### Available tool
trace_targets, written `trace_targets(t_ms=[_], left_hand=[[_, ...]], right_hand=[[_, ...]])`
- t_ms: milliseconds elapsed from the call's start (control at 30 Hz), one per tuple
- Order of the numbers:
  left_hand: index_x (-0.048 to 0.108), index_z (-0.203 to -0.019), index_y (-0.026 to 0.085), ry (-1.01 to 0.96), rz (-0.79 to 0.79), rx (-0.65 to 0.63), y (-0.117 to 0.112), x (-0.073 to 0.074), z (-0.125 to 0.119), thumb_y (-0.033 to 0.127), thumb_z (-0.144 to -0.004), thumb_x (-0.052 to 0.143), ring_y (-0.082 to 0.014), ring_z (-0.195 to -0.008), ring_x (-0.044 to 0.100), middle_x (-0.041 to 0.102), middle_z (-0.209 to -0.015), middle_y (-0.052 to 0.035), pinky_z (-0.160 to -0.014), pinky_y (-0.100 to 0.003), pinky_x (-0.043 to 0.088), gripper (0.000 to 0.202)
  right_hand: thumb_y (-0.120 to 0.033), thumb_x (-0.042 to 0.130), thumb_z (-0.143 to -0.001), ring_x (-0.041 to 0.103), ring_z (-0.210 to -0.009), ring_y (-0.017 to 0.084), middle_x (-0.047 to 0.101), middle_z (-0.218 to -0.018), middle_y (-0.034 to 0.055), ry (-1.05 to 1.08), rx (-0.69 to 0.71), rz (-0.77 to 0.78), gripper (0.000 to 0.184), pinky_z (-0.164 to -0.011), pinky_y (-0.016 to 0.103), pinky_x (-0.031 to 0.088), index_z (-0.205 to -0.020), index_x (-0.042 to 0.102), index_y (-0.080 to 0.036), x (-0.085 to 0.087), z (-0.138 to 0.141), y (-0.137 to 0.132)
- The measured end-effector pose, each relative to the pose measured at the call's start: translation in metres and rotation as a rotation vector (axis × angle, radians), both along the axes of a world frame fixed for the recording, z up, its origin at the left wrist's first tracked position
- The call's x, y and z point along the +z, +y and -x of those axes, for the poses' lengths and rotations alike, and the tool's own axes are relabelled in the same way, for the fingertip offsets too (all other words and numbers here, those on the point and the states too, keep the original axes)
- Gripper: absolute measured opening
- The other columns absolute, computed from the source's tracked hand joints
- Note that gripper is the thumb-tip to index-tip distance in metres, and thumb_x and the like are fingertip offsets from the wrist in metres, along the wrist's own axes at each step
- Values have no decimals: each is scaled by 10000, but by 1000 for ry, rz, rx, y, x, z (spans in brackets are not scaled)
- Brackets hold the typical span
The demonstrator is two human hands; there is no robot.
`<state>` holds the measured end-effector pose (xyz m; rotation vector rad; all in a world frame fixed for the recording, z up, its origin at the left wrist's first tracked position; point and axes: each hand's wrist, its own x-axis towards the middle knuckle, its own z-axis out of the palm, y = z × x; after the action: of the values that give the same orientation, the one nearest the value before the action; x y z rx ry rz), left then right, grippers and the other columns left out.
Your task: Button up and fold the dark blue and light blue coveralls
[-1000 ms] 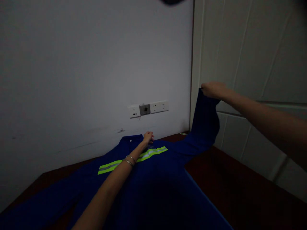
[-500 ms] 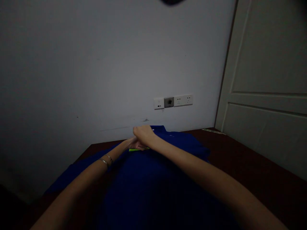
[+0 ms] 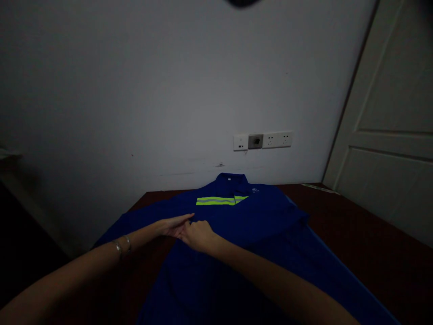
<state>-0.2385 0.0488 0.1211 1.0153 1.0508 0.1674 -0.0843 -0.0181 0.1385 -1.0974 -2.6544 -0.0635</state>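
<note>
A long-sleeved blue work jacket (image 3: 219, 225) lies spread out, its collar toward the wall. A yellow-green reflective band (image 3: 216, 201) with a grey stripe crosses its chest, and one end of the band is folded over. My left hand (image 3: 174, 226), with two bracelets at the wrist, is at the jacket's left side just under the sleeve, one digit stretched out and the other fingers curled. Right against it, my right hand (image 3: 199, 235) is closed in a fist on the jacket's edge. The cloth between the fingers is mostly hidden.
The jacket lies on a dark red table (image 3: 338, 216) against a pale wall (image 3: 152, 90). Sockets and switches (image 3: 263, 141) sit on the wall behind the collar. A panelled door (image 3: 389, 180) stands at the right, and a thin strip (image 3: 321, 188) lies near the table's back edge.
Both hands have come down toward me and slightly left, off the chest, uncovering the reflective band and collar. The head view has turned a little left.
</note>
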Motion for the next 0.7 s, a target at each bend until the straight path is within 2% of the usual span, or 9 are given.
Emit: trace_targets(t_ms=[67,100,167,233,333,433,500,567,700], left_hand=[[618,-784,114,-24,-88,31,-3,-6,4,533,-692,577,-182,-665,635,671,-705,-90,-682,-306,487,431],[608,-768,117,-12,-136,56,-5,-9,6,477,-668,632,-175,-646,633,668,-680,-81,-682,-304,489,375],[585,-718,120,24,-202,111,-8,-16,8,353,-613,713,-167,-634,634,662,-649,-67,-677,-293,493,286],[568,-673,117,60,-218,161,-12,-22,9,300,-590,730,-173,-649,639,661,-644,-70,-661,-279,497,259],[582,-664,105,85,-211,245,-17,-29,10,311,-616,701,-177,-654,642,660,-652,-75,-628,-259,501,243],[607,-695,92,62,-190,291,-23,-33,9,387,-651,662,-161,-638,637,661,-671,-82,-619,-240,501,304],[612,-717,91,53,-189,302,-25,-35,7,453,-657,642,-152,-628,632,659,-682,-83,-612,-232,499,369],[606,-730,98,70,-202,318,-26,-37,5,487,-645,641,-148,-612,626,647,-669,-68,-581,-227,494,400],[574,-732,114,100,-256,360,-25,-42,1,473,-637,645,-143,-558,610,606,-619,-25,-494,-216,466,378]], right_hand=[[-455,347,-841,638,-733,264,671,-871,131,-20,-120,-10,430,-578,339,455,-1055,548,-141,5,-27,3],[-412,325,-857,632,-757,256,666,-882,119,-6,-151,-31,385,-607,338,457,-1034,551,-156,8,-47,7],[-296,334,-856,618,-814,228,646,-944,112,31,-264,-32,302,-667,319,459,-1010,556,-162,13,-100,16],[-205,363,-818,579,-929,220,609,-1030,116,91,-379,-57,310,-768,316,447,-1066,542,-154,10,-166,26],[-82,352,-735,490,-1072,211,554,-1124,104,156,-486,-112,422,-915,335,383,-1099,545,-173,-11,-267,31],[-112,432,-667,439,-1128,253,492,-1204,123,134,-574,-147,485,-967,373,344,-1138,535,-165,-40,-342,22],[-180,482,-661,406,-1161,291,422,-1278,139,123,-641,-122,544,-955,407,357,-1205,492,-173,-57,-369,14],[-206,495,-660,398,-1176,293,379,-1321,129,110,-669,-51,601,-954,414,359,-1258,441,-201,-68,-380,9],[-171,464,-670,422,-1177,226,405,-1319,113,126,-577,67,647,-1003,349,319,-1309,365,-170,-77,-384,12]])
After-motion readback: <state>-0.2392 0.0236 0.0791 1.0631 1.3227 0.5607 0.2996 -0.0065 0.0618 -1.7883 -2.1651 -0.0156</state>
